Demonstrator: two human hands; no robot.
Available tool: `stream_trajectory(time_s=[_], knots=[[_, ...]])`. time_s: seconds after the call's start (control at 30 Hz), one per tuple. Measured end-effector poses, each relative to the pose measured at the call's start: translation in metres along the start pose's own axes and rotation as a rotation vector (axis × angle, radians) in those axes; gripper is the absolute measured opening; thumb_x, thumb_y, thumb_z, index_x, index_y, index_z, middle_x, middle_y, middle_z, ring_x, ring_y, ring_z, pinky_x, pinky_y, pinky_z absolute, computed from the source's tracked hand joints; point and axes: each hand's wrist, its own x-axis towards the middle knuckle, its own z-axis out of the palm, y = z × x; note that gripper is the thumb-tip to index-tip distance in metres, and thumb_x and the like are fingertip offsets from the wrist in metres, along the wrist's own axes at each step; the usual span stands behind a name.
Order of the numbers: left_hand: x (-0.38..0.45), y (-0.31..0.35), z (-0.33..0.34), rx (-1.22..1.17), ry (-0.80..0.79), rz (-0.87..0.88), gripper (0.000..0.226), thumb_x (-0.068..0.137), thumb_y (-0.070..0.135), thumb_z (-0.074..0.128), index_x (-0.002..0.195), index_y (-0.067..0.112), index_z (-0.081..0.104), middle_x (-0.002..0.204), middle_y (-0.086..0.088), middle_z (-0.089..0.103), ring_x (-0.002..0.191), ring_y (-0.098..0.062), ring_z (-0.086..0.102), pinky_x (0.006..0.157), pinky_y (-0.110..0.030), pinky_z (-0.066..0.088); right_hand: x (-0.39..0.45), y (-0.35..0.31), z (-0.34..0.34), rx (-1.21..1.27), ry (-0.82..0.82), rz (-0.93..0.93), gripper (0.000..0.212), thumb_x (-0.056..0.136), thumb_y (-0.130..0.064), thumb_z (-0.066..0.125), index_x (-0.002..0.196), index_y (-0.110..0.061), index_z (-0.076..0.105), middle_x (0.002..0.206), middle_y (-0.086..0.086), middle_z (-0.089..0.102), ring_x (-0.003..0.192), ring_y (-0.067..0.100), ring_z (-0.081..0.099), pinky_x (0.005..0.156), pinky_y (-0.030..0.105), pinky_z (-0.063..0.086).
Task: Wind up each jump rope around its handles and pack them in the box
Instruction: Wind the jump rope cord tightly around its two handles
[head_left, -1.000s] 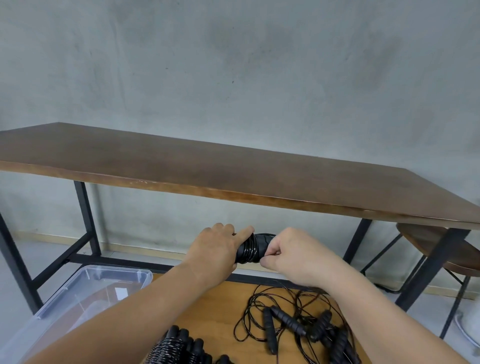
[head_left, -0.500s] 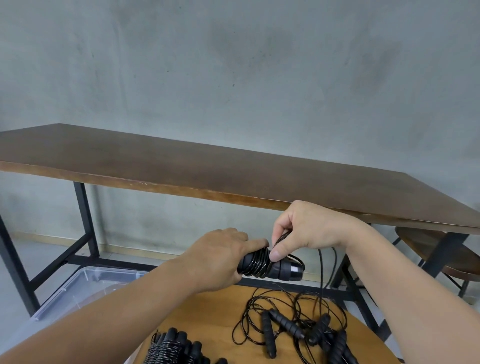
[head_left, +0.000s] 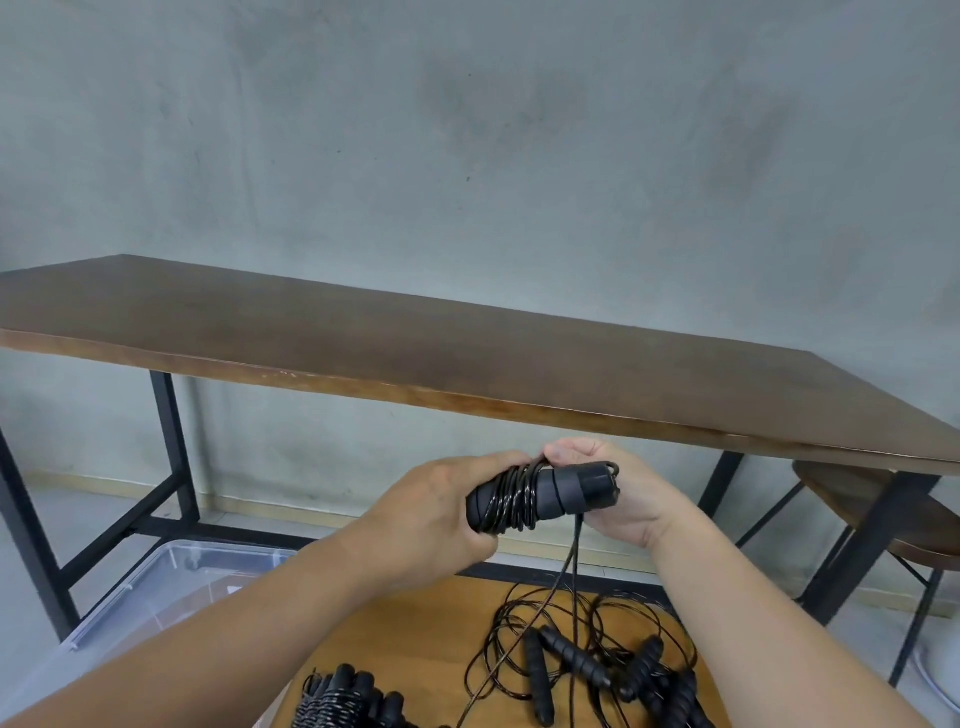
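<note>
Presently, the left hand (head_left: 431, 514) grasps the paired jump rope handles (head_left: 545, 496), held in the air above the round wooden table (head_left: 415, 639). Their long axis runs left to right. The right hand (head_left: 618, 493) cups the right end, fingers curled behind it; the grip is partly hidden. The loose cord (head_left: 571, 566) hangs straight down from that end, nearer the right hand. Clear plastic box (head_left: 171, 582) lies low left.

Both forearms are bare from the bottom edge of the view up to the wrists, with no sleeve showing. The bare left hand (head_left: 431, 512) and the bare right hand (head_left: 631, 499) carry no glove, ring, watch or band on the parts in view. The nails visible on the right hand's fingertips (head_left: 558, 456) are short and unpainted.
</note>
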Motion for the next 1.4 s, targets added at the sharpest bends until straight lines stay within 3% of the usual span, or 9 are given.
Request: stream_trajectory(time_s=[0.13, 0.23, 0.43, 0.63, 0.77, 0.97, 1.1, 1.27, 1.4], knots=[[0.001, 0.002, 0.000, -0.097, 0.047, -0.045, 0.076, 0.080, 0.006, 0.065, 0.135, 0.052, 0.038, 0.093, 0.008, 0.062, 0.072, -0.008, 0.054, 0.060, -0.021, 0.046, 0.003, 0.017, 0.012, 0.147, 0.033, -0.012, 0.012, 0.087, -0.019, 0.058, 0.076, -0.013, 0.059, 0.064, 0.000, 0.047, 0.056, 0.008, 0.035, 0.054, 0.022, 0.028], [0.003, -0.002, 0.005, -0.105, 0.080, -0.111, 0.080, 0.082, 0.008, 0.064, 0.140, 0.054, 0.031, 0.089, -0.002, 0.062, 0.059, -0.012, 0.048, 0.055, -0.026, 0.045, 0.004, 0.031, 0.021, 0.225, 0.108, -0.013, 0.025, 0.100, -0.006, 0.041, 0.079, -0.012, 0.053, 0.056, -0.002, 0.034, 0.048, 0.006, 0.023, 0.046, 0.019, 0.018], [0.015, -0.005, 0.009, -0.053, 0.150, -0.176, 0.072, 0.082, 0.009, 0.061, 0.139, 0.048, 0.039, 0.087, 0.011, 0.060, 0.064, -0.010, 0.052, 0.055, -0.014, 0.038, 0.007, 0.040, 0.042, 0.343, 0.226, -0.044, 0.017, 0.102, -0.011, 0.042, 0.098, -0.004, 0.057, 0.061, 0.001, 0.044, 0.053, 0.008, 0.028, 0.048, 0.021, 0.022], [0.021, -0.012, 0.014, 0.021, 0.174, -0.212, 0.068, 0.082, 0.011, 0.059, 0.136, 0.047, 0.040, 0.093, 0.007, 0.062, 0.076, -0.014, 0.057, 0.068, -0.029, 0.052, 0.004, 0.042, 0.047, 0.284, 0.255, -0.035, 0.022, 0.104, -0.010, 0.039, 0.104, -0.001, 0.060, 0.062, 0.001, 0.047, 0.053, 0.008, 0.029, 0.046, 0.020, 0.024], [0.024, -0.021, 0.015, 0.100, 0.199, -0.250, 0.064, 0.084, 0.014, 0.059, 0.136, 0.046, 0.040, 0.094, 0.007, 0.062, 0.078, -0.016, 0.057, 0.067, -0.027, 0.050, -0.001, 0.049, 0.052, 0.018, 0.249, 0.004, 0.026, 0.105, -0.010, 0.038, 0.113, -0.004, 0.062, 0.063, -0.003, 0.045, 0.048, 0.007, 0.028, 0.043, 0.018, 0.026], [0.025, -0.034, 0.017, 0.396, 0.183, -0.253, 0.065, 0.090, 0.024, 0.058, 0.142, 0.045, 0.027, 0.107, 0.003, 0.060, 0.094, -0.019, 0.057, 0.074, -0.030, 0.052, -0.011, 0.045, 0.055, -0.545, 0.265, 0.069, 0.028, 0.105, -0.023, 0.039, 0.097, -0.016, 0.065, 0.065, -0.004, 0.047, 0.051, 0.009, 0.037, 0.049, 0.022, 0.030], [0.021, -0.034, 0.024, 0.621, 0.146, -0.222, 0.071, 0.094, 0.029, 0.055, 0.150, 0.042, 0.013, 0.112, 0.000, 0.055, 0.104, -0.019, 0.052, 0.075, -0.027, 0.044, -0.018, 0.037, 0.059, -0.913, 0.215, 0.023, 0.032, 0.101, -0.025, 0.045, 0.084, -0.006, 0.065, 0.064, 0.003, 0.049, 0.058, 0.015, 0.045, 0.057, 0.029, 0.036], [0.020, -0.036, 0.026, 0.740, 0.122, -0.177, 0.071, 0.095, 0.032, 0.055, 0.150, 0.040, 0.010, 0.113, -0.001, 0.055, 0.105, -0.020, 0.052, 0.081, -0.030, 0.047, -0.021, 0.020, 0.056, -1.172, 0.169, 0.039, 0.028, 0.096, -0.023, 0.050, 0.081, -0.006, 0.065, 0.069, 0.005, 0.056, 0.066, 0.024, 0.056, 0.059, 0.032, 0.043], [0.015, -0.037, 0.022, 0.770, 0.093, -0.144, 0.068, 0.095, 0.032, 0.056, 0.147, 0.039, 0.013, 0.111, -0.001, 0.056, 0.101, -0.020, 0.053, 0.078, -0.030, 0.046, -0.029, -0.003, 0.059, -1.307, 0.116, 0.040, 0.025, 0.096, -0.024, 0.055, 0.076, -0.014, 0.067, 0.067, -0.001, 0.056, 0.061, 0.013, 0.051, 0.054, 0.023, 0.041]])
